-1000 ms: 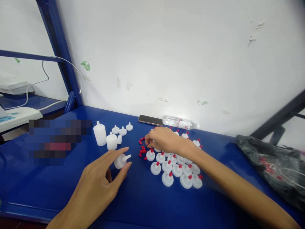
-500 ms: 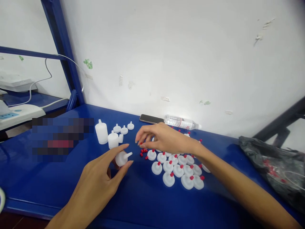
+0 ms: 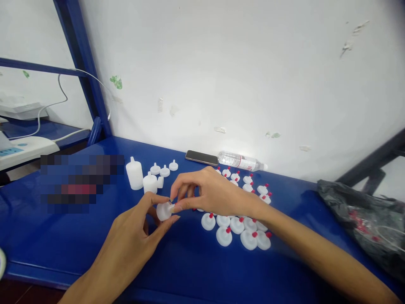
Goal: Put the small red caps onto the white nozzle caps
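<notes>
Left hand (image 3: 133, 242): it holds a small white cap (image 3: 163, 211) just above the desk (image 3: 190, 270). The thumb and first finger are closed on the cap, and its thin spout points to the right.

Right hand (image 3: 209, 194): its fingers (image 3: 180, 206) are pinched together right at the tip of the spout. There may be a tiny red tip between them, but it is too small and too hidden to tell.

Where the cap is: up in the left hand, in front of the person, near the two white bottles (image 3: 141, 179).

Step now: it looks like a red tip is being put on the spout of the cap.

Next move needs: a straight, soft push so the tip sits all the way down, while the left hand keeps the cap from turning. The spout is thin, so a push from the side could bend it or make the tip slip off.

Done caps (image 3: 236, 226): a bunch with red tips lies on the desk, just right of the hands.

Bare caps (image 3: 163, 170): three lie behind the bottles, with no red on them.

Far back: a phone (image 3: 201, 157) and a water bottle (image 3: 242, 161) lie by the wall.

Right side: a dark bag (image 3: 363, 219) sits on the desk, well apart.
</notes>
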A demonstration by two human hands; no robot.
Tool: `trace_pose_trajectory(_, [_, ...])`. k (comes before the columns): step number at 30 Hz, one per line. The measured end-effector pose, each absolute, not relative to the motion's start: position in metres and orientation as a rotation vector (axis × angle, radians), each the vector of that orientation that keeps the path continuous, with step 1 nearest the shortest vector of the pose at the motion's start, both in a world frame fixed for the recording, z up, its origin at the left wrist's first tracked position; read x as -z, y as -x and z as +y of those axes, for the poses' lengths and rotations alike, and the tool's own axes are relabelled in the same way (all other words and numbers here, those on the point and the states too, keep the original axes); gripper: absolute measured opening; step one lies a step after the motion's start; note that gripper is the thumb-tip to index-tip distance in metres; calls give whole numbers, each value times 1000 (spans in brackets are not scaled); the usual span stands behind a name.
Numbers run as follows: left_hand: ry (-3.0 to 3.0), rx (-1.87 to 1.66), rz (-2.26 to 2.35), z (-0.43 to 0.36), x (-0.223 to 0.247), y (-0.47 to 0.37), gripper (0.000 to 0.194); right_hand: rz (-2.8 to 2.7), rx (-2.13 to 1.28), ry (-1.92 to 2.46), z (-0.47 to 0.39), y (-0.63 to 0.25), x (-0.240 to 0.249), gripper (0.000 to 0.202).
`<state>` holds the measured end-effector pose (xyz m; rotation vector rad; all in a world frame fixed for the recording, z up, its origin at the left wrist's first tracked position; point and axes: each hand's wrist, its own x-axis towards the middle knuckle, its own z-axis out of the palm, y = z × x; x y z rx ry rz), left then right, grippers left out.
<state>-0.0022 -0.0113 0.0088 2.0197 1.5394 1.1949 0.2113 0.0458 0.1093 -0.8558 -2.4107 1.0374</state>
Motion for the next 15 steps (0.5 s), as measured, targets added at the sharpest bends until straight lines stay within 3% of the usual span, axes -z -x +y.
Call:
trace_pose_trajectory(3, [-2042,-1267,1546,-11,-12,3,36,-2398,-994,871,45,-209,-106,12])
trace_pose_trajectory(6, [-2106,-1394,1580,-11,-13,4,48,-2528,-758,836,43,-206,-102,26])
trace_pose_trajectory(8, [-2142,-1456,1553,-12,-12,5,45,-2599,-582,788,40,-202,-98,32])
trace_pose_trajectory(15, [-2210,-1512,1399,-18,-11,6,39,-2540,-341,767,24,-197,-91,28])
